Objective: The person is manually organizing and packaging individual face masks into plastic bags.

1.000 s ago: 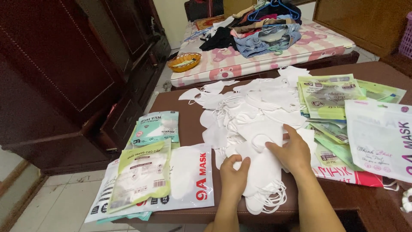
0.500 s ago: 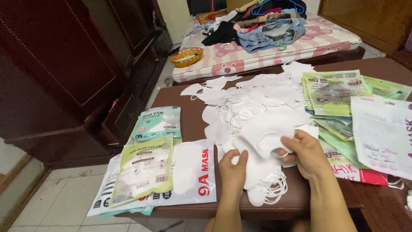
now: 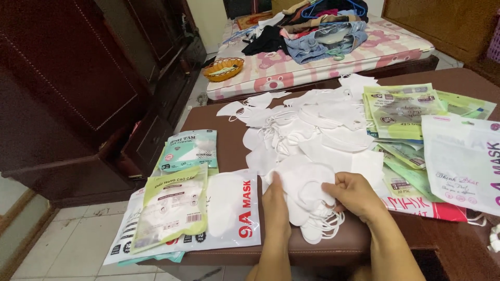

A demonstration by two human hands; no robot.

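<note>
Masks in hand: a small stack of white face masks lies at the near edge of the brown table, its ear loops spilling toward the edge.
Left hand: the left hand lies flat, fingers straight, against the stack's left side; it presses but does not close on anything.
Right hand: the right hand is curled, thumb and fingers pinching the stack's right edge.
Change: a second ago the right hand lay spread farther out on the loose pile; it has now drawn in beside the left and closed on the stack.
Meaning: the masks look gathered and squared between both hands, so the bundle seems about formed.
Loose pile: more white masks spread across the table's middle, just beyond the hands.
Left side: filled mask packets overlap near the left edge.
Right side: green and white pouches lie stacked, touching the pile.
Far: a mattress heaped with clothes.
</note>
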